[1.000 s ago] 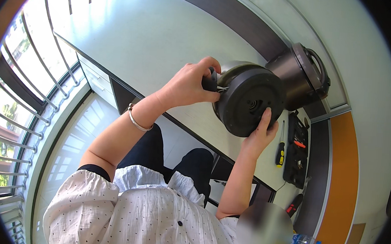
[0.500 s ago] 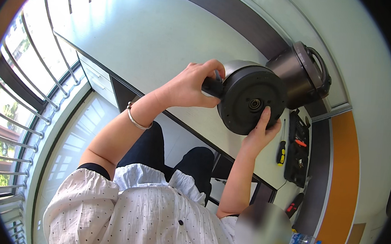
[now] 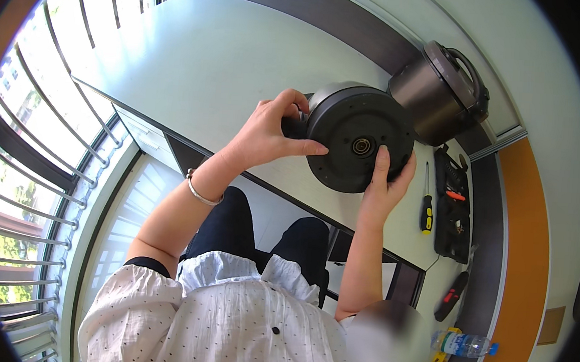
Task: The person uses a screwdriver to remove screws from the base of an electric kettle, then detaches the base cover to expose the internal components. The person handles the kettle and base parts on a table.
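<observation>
An electric kettle (image 3: pixel 345 168) is tilted in both my hands, its round black underside with a ringed socket facing me. A strip of its silvery body shows behind the base. My left hand (image 3: pixel 265 131) is closed round the dark handle (image 3: pixel 292 127), the thumb lying on the edge of the underside. My right hand (image 3: pixel 385 188) grips the kettle at its lower right, with the thumb flat on the base close to the socket and the other fingers bent round the rim.
Behind the kettle stands a brown electric pressure cooker (image 3: pixel 437 90). On the white desk (image 3: pixel 245 50) to the right lie a yellow-black screwdriver (image 3: pixel 426 214), a black tool case (image 3: pixel 452 212) and a red-black tool (image 3: pixel 451 296). A water bottle (image 3: pixel 467 345) is at the lower right.
The kettle has shifted slightly left relative to the pressure cooker. My left thumb has moved onto the underside's edge. My right hand keeps its hold, and the whole view has shifted a little.
</observation>
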`<state>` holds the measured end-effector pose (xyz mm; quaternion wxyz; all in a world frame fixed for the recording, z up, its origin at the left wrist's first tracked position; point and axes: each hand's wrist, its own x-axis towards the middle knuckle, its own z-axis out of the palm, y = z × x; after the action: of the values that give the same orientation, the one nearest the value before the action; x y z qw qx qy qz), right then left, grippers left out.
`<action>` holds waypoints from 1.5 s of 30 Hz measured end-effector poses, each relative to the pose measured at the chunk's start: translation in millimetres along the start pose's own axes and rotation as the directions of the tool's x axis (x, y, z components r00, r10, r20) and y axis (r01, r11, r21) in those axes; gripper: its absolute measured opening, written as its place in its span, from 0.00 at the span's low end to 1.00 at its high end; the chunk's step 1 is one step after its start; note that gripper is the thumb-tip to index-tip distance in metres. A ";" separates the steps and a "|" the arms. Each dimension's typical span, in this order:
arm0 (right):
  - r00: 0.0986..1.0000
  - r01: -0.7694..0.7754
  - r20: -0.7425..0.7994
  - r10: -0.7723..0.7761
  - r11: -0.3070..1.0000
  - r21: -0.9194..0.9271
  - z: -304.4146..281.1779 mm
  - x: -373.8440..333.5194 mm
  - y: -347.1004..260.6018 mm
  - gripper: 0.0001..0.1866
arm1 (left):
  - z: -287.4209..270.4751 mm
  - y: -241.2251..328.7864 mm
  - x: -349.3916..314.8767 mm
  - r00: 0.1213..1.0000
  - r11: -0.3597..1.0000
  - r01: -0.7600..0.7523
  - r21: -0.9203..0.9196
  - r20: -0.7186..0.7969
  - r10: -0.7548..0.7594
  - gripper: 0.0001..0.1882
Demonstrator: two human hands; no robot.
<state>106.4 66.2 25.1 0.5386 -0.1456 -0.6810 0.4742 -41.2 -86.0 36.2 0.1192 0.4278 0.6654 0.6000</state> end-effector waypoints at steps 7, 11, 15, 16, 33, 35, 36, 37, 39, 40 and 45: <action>0.992 0.093 0.097 -0.078 0.984 -0.153 -9.8 6.1 -8.3 0.30 | 3.0 -4.5 0.1 0.994 0.993 -0.110 0.053 -0.021 0.111 0.29; 0.979 0.201 0.094 -0.182 0.944 -0.260 -13.1 9.0 1.2 0.30 | 3.1 0.3 0.5 1.000 1.000 -0.025 -0.006 -0.004 0.025 0.32; 0.987 0.153 0.081 -0.140 0.969 -0.195 -13.5 16.2 -2.4 0.26 | -0.3 2.2 0.0 0.999 1.000 -0.024 0.011 0.025 0.024 0.33; 0.987 0.149 0.079 -0.136 0.972 -0.180 -14.7 18.8 -2.8 0.24 | 0.1 0.9 -0.5 0.999 0.998 -0.049 0.037 0.021 0.049 0.34; 0.957 0.172 0.257 -0.133 0.975 -0.138 -26.3 44.0 -19.1 0.20 | -2.8 0.9 -1.7 0.982 0.986 -0.165 0.003 0.095 0.164 0.32; 0.963 0.166 0.239 -0.126 0.974 -0.155 -27.3 45.2 -19.2 0.20 | 0.0 -0.8 -0.8 0.970 0.973 -0.231 0.019 0.078 0.229 0.31; 0.964 0.160 0.237 -0.119 0.974 -0.162 -29.8 47.1 -17.7 0.19 | 0.1 -2.6 0.2 0.968 0.972 -0.234 0.001 0.090 0.233 0.31; 0.966 0.151 0.233 -0.110 0.974 -0.168 -31.9 48.1 -16.6 0.19 | -0.6 -4.9 1.7 0.966 0.972 -0.236 -0.016 0.105 0.236 0.30; 0.965 0.156 0.240 -0.103 0.964 -0.214 -34.2 48.6 -16.5 0.19 | -1.7 -7.0 3.8 0.965 0.973 -0.229 -0.029 0.123 0.231 0.29; 0.965 0.158 0.243 -0.099 0.959 -0.237 -35.4 48.6 -16.3 0.19 | -2.5 -6.4 4.4 0.967 0.975 -0.220 -0.023 0.128 0.221 0.28; 0.903 0.370 0.367 -0.222 0.837 -0.403 -28.7 48.7 -22.2 0.21 | -2.7 -3.6 2.7 0.977 0.984 -0.173 -0.027 0.117 0.175 0.27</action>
<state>120.0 103.5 71.1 0.4436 -0.0864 -0.8634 0.2241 -46.2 -85.6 34.7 0.1093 0.5186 0.6119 0.5871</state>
